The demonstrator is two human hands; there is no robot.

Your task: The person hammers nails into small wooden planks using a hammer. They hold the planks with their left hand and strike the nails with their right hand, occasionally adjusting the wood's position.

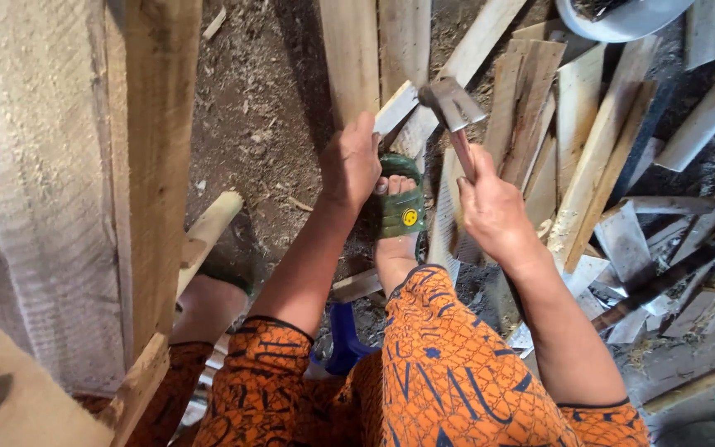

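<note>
Above the sawdust floor (250, 124), our left hand (349, 165) grips a short board (394, 108) while our right hand (494, 211) holds a hammer (454, 108) just beside it.

Orange patterned garment (448, 364) — green sandal (400, 211)

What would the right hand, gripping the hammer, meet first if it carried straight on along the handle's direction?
Probably the small wood piece held by the left hand: the right hand aims the hammer up-left, its head beside that piece. Depth is unclear.
</note>
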